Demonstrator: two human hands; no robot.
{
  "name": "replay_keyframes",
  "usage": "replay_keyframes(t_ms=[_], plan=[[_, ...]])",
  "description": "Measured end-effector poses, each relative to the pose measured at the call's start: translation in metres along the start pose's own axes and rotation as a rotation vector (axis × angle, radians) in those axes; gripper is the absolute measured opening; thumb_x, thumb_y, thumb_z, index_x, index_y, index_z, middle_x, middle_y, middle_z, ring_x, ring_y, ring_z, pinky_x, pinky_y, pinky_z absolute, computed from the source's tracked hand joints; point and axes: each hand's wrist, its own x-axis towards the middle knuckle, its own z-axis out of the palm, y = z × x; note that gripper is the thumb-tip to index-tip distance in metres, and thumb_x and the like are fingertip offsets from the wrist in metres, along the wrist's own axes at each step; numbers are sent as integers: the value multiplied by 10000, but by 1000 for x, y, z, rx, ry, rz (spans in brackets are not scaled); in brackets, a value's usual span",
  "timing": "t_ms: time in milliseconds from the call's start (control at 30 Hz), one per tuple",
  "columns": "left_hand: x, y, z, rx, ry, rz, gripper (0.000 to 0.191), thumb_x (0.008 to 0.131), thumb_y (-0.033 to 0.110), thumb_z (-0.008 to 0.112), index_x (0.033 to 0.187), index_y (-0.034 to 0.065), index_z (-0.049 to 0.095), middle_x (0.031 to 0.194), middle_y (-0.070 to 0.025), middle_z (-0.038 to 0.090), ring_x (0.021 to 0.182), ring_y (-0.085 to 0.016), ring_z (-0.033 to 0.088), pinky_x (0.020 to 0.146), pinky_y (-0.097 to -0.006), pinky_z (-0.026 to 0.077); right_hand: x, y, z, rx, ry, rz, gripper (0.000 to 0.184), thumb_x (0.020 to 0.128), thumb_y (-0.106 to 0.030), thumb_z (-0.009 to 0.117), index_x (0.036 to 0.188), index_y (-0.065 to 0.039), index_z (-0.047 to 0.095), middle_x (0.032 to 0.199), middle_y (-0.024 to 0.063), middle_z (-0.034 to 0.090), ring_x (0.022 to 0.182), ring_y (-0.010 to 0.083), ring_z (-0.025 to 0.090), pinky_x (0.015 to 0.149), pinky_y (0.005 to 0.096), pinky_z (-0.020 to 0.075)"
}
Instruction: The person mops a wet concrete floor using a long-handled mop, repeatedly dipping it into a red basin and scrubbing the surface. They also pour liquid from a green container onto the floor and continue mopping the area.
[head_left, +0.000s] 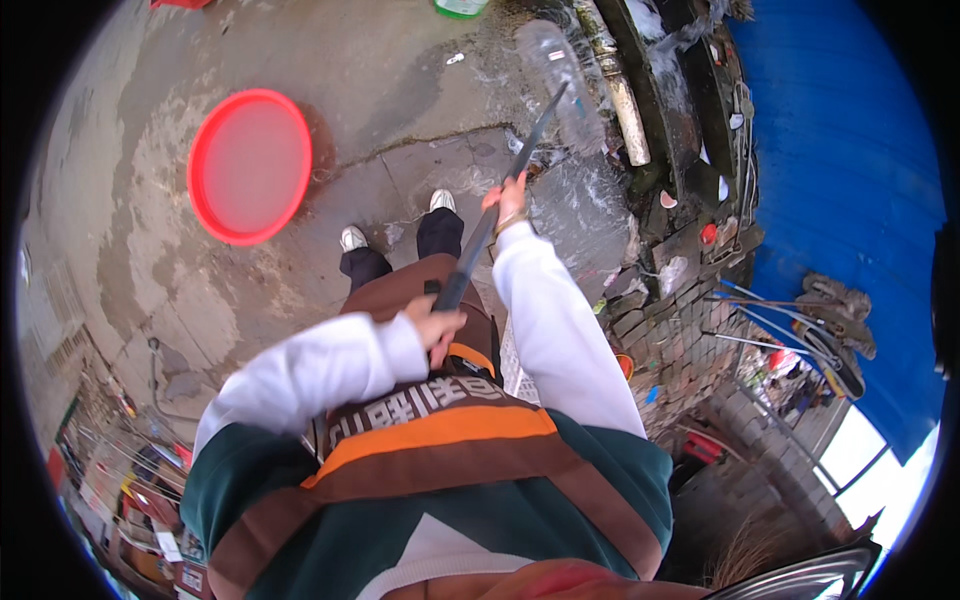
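Note:
My left hand (433, 326) is closed around the near end of a dark pole (480, 244), close to my waist. Farther along, my right hand (508, 196) grips the same pole. At its far end lies a long, greyish, blurred head (559, 75), perhaps of a mop or broom, on wet ground with whitish water or foam around it. A round red basin (250, 166) with a pale interior rests on the concrete to the left. I wear a brown apron (435, 469) with orange trim, and white shoes (442, 200) show below dark trousers.
Beside the tool head lie a dirty white pipe (626, 116) and a ditch-like channel (679, 97) with running water. Bricks (637, 319) and litter edge the ground at right, below a blue sheet wall (840, 150). Long-handled tools (780, 315) lean there. Clutter fills the lower left.

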Motion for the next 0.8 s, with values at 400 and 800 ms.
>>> replay_keyframes(t_ms=[400,800], plan=[[-49,-34,53,-53,-143,-44,150,773,94,445,646,27,402,453,-65,417,352,-156,447,332,-293,373,-62,-11,-50,146,-128,175,368,860,-238,403,1096,-517,361,599,-4,344,431,70,342,384,193,330],[-97,-18,-10,233,-169,76,153,773,25,433,896,17,344,494,-54,424,342,-140,440,303,-293,381,-80,44,-18,711,-417,356,141,831,-369,448,920,-262,471,594,-10,365,435,79,358,401,222,346]])
